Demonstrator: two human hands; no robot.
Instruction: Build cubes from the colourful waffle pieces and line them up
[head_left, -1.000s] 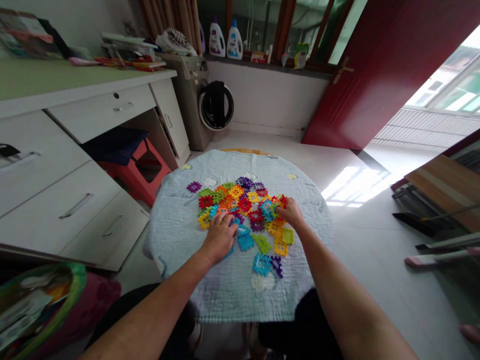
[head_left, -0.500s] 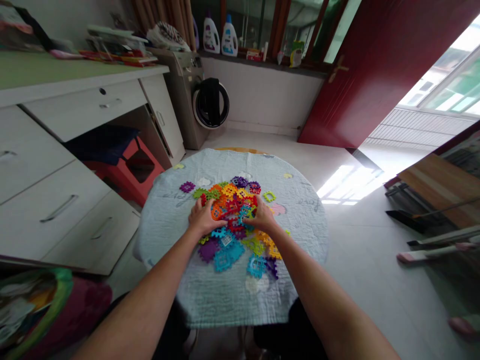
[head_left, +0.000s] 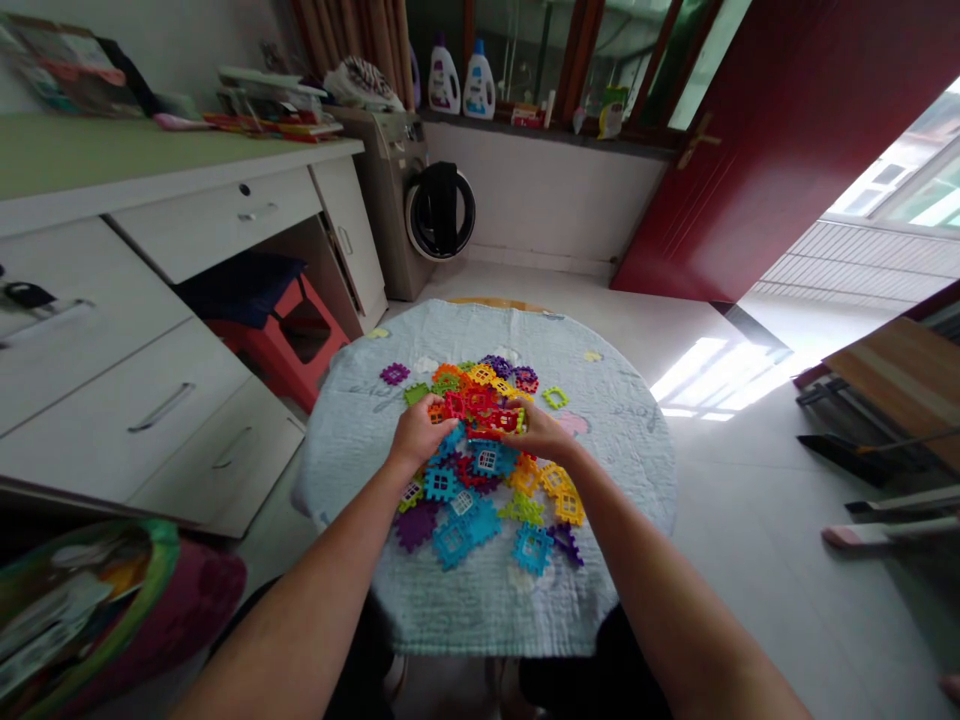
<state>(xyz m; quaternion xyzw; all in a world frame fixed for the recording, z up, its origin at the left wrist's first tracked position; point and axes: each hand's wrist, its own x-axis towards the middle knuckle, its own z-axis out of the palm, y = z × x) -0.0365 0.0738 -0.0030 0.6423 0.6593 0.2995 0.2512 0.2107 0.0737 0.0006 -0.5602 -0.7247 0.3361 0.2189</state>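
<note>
A heap of colourful plastic interlocking building tiles with toothed edges lies on the cloth-covered round table (head_left: 360, 590). My left hand (head_left: 420, 436) is closed at the heap's left side, its fingers on red and orange tiles. My right hand (head_left: 545, 432) grips the right end of red tiles (head_left: 484, 408), with a yellow-green piece by its fingertips. Between my hands the red tiles form a band above blue tiles (head_left: 487, 459). Nearer me lie a purple tile (head_left: 416, 525), blue tiles (head_left: 452, 542) and yellow tiles (head_left: 568, 508). Some fingertips are hidden among the pieces.
A lone purple tile (head_left: 394, 374) and a yellow-green frame tile (head_left: 555, 398) lie apart from the heap. Left of the table are a red stool (head_left: 296, 345), white drawers (head_left: 172, 410) and a full bin (head_left: 169, 570). A washing machine (head_left: 386, 190) stands behind.
My hands have drawn red tiles together between them, and more blue tiles show below. The whole view has shifted slightly, so the table appears further right.
</note>
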